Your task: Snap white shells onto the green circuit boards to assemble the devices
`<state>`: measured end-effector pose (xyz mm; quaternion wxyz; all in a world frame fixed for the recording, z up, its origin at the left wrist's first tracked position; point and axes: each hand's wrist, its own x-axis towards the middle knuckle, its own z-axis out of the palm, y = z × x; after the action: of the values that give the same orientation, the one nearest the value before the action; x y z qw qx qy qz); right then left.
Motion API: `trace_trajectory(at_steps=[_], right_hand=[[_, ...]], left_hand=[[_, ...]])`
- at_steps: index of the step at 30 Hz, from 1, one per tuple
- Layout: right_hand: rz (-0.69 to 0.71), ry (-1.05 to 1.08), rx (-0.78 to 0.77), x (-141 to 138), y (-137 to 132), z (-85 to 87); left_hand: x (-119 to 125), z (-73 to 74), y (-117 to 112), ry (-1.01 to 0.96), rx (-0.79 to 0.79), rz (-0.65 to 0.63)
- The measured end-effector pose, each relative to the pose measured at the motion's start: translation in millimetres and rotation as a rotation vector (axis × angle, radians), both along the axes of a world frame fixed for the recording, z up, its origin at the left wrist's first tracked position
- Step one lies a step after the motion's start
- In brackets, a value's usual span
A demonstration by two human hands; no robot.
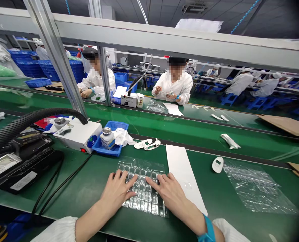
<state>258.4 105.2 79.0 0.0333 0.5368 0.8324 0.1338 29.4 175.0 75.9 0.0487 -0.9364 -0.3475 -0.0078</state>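
A clear plastic bag (145, 191) with rows of small transparent rectangular pieces lies flat on the green bench in front of me. My left hand (116, 190) rests on its left side, fingers spread. On its right side lies my right hand (168, 190), fingers stretched out, with a blue band round the wrist. Both hands press on the bag without gripping it. Just right of it is a white sheet (182, 168), with a small clear piece (187, 185) on it. Beyond the bag lie white oval plastic shells (143, 144).
A blue tray (107, 150) holds a metal-capped bottle (107, 137) and white tissue. Left of it stand a white box (77, 132) with a black hose and black equipment (25, 164). Another clear bag (260, 188) and a white shell (217, 164) lie right. Two co-workers sit across the belt.
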Motion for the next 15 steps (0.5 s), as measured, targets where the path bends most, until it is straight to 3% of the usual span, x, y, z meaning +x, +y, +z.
trace_trajectory(at_steps=[9,15], right_hand=[[-0.027,0.013,-0.019,17.4,-32.9,-3.7],[-0.084,0.292,-0.239,20.2,-41.5,18.2]], left_hand=[[-31.0,-9.0,-15.0,-0.127,-0.036,0.040],[-71.3,-21.9,-18.3,-0.303,-0.170,-0.007]])
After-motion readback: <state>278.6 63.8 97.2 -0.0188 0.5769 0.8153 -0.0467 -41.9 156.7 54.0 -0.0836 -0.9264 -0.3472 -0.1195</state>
